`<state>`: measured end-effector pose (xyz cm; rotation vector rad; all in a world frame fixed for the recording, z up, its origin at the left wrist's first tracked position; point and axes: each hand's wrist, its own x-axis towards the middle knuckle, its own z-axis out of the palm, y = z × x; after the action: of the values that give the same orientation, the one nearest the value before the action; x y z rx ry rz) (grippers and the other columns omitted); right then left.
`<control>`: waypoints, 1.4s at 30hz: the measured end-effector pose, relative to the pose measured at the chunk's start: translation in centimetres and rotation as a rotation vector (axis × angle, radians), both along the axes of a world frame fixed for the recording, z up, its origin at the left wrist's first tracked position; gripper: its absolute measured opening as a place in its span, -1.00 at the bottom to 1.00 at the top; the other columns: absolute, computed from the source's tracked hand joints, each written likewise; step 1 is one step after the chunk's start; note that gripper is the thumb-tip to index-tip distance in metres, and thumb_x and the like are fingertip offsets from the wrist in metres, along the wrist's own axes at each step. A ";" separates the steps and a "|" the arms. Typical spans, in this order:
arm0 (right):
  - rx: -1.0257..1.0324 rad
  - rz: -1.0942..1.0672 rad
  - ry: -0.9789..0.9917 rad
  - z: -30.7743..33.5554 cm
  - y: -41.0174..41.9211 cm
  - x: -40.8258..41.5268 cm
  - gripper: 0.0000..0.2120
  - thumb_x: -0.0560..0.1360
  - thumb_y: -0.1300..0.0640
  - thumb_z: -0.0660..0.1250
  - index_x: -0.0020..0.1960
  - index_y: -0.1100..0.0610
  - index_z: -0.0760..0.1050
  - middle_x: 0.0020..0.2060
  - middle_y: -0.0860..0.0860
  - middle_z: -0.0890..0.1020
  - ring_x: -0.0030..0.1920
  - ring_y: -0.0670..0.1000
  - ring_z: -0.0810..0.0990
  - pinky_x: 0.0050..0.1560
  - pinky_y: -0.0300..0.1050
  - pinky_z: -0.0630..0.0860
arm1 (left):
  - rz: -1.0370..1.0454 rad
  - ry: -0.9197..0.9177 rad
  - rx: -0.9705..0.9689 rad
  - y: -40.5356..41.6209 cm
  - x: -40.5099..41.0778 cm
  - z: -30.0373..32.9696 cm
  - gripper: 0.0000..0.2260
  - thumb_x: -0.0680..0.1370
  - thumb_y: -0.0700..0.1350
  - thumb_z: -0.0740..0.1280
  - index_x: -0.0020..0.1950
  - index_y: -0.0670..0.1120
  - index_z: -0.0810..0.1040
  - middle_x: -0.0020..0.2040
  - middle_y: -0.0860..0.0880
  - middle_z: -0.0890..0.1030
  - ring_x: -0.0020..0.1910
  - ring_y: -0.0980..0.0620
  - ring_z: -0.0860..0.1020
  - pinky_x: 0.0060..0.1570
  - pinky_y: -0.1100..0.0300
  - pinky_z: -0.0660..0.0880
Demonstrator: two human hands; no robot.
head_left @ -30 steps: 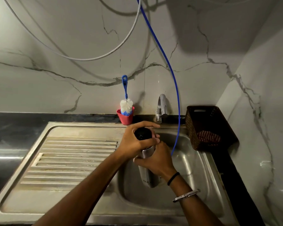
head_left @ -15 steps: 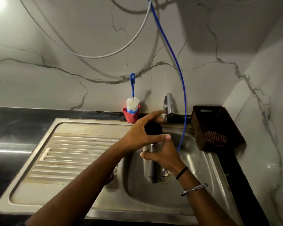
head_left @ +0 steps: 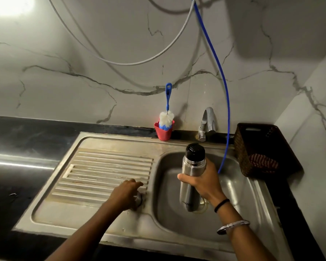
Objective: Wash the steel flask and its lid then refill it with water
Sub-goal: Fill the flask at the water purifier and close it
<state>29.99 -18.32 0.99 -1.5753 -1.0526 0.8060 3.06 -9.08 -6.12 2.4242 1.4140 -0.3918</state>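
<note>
steel flask (head_left: 191,178): brushed cylinder, upright, slightly tilted, held above sink basin (head_left: 233,200), printed mark low on body | black inner stopper (head_left: 195,152): seated on neck | small steel object, likely outer lid (head_left: 139,199): on drainboard edge, mostly hidden

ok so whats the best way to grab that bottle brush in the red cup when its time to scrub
Take the bottle brush by its blue handle, coming down from above. It stands upright, bristles down in the red cup, with the handle sticking up clear against the wall. The left hand is the likelier one, since the right hand grips the flask.
</note>
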 end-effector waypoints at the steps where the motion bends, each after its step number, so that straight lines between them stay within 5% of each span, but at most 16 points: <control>1: -0.005 -0.001 0.004 -0.1 -0.1 -0.1 -0.58 0.16 0.21 0.68 -0.05 0.06 0.62 -0.20 -0.02 0.71 -0.19 -0.02 0.69 -0.12 -0.03 0.65 | 0.014 -0.036 0.022 -0.2 0.0 -0.4 -0.44 0.53 -0.10 0.40 0.52 0.10 0.39 0.32 0.01 0.56 0.25 -0.01 0.57 0.09 0.07 0.57; 7: -0.029 -0.008 0.004 -0.4 -0.4 0.0 -0.51 0.13 0.14 0.67 0.01 0.02 0.61 -0.16 -0.05 0.72 -0.15 -0.03 0.70 -0.08 0.01 0.66 | 0.104 -0.489 0.004 0.9 1.6 4.0 -0.52 0.29 0.02 0.56 0.17 0.08 0.52 -0.21 0.09 0.65 -0.17 0.06 0.64 -0.12 0.13 0.55; 13: -0.039 -0.007 0.003 -0.5 -0.7 -0.2 -0.43 0.10 0.09 0.67 0.08 -0.02 0.59 -0.11 -0.08 0.72 -0.11 -0.05 0.70 -0.03 0.07 0.67 | 0.027 -0.965 0.035 0.4 6.9 14.5 -0.57 0.38 0.12 0.60 0.19 0.07 0.63 -0.01 0.10 0.67 -0.01 0.16 0.65 -0.09 0.27 0.63; 18: -0.034 0.043 -0.049 -0.1 -0.9 -0.9 -0.38 0.16 0.08 0.66 0.17 -0.09 0.54 -0.06 -0.12 0.71 -0.05 -0.11 0.69 -0.01 -0.02 0.67 | -0.127 -0.989 0.059 -0.1 10.2 17.7 -0.57 0.44 0.16 0.55 0.26 0.06 0.64 0.03 0.16 0.67 0.02 0.15 0.64 -0.04 0.29 0.62; 23: -0.018 0.034 -0.087 0.4 -1.0 -1.1 -0.49 0.16 0.05 0.67 0.05 -0.07 0.58 -0.11 -0.12 0.71 -0.09 -0.13 0.69 -0.05 -0.06 0.67 | -0.293 -0.841 0.014 -0.5 12.3 17.6 -0.54 0.46 0.14 0.52 0.34 0.09 0.61 0.10 0.21 0.64 0.06 0.26 0.61 0.02 0.37 0.58; 28: 0.020 0.034 -0.061 0.5 -1.2 -0.5 -0.40 0.18 0.10 0.66 0.17 -0.05 0.55 -0.01 -0.11 0.70 0.01 -0.10 0.69 0.03 0.00 0.67 | -0.369 -0.855 -0.292 0.1 11.9 18.0 -0.30 0.56 -0.12 0.47 0.61 0.15 0.23 0.46 0.18 0.46 0.43 0.18 0.44 0.34 0.22 0.49; 31: 0.015 0.013 -0.050 0.5 -1.1 -0.6 -0.41 0.19 0.11 0.65 0.17 -0.05 0.56 -0.01 -0.10 0.71 0.00 -0.09 0.69 0.03 0.03 0.67 | -0.213 -0.994 -0.357 -0.2 11.8 17.3 -0.14 0.52 -0.13 0.52 0.62 0.24 0.05 0.43 0.26 0.41 0.39 0.18 0.47 0.26 0.33 0.49; 34: 0.024 -0.035 0.004 0.5 -0.9 -0.6 -0.42 0.22 0.15 0.64 0.19 -0.08 0.56 0.02 -0.11 0.70 0.05 -0.11 0.68 0.08 0.02 0.65 | 0.059 -1.026 -0.158 -1.8 12.9 16.0 -0.14 0.41 0.16 0.57 0.60 0.16 0.20 0.26 0.11 0.53 0.22 0.11 0.57 0.16 0.22 0.58; 37: 0.037 0.002 -0.046 0.8 -0.6 -1.2 -0.45 0.25 0.16 0.62 0.16 -0.14 0.55 0.03 -0.11 0.69 0.09 -0.13 0.65 0.11 -0.01 0.64 | 0.070 -1.118 -0.059 -3.9 14.4 14.9 -0.21 0.31 0.26 0.56 0.48 0.12 0.39 0.13 0.27 0.56 0.14 0.35 0.56 0.12 0.35 0.57; 40: 0.034 0.046 -0.076 1.0 -0.6 -1.6 -0.37 0.23 0.15 0.64 0.21 -0.15 0.50 0.09 -0.13 0.66 0.15 -0.14 0.62 0.14 -0.10 0.61 | 0.049 -1.229 -0.118 -3.7 14.7 14.6 -0.34 0.37 0.07 0.61 0.42 0.04 0.49 0.11 0.13 0.67 0.15 0.23 0.62 0.20 0.16 0.60; 42: 0.043 0.043 -0.064 1.1 -0.8 -1.5 -0.45 0.22 0.18 0.65 0.10 -0.17 0.54 0.01 -0.14 0.70 0.06 -0.14 0.67 0.07 -0.09 0.64 | 0.014 -1.250 -0.292 -2.5 14.0 14.6 -0.19 0.37 -0.09 0.63 0.54 0.07 0.34 0.26 0.07 0.64 0.28 0.14 0.59 0.27 0.15 0.56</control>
<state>28.49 -19.08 2.04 -1.5547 -1.1462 0.7616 17.04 -11.56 8.53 1.7514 0.6992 0.7586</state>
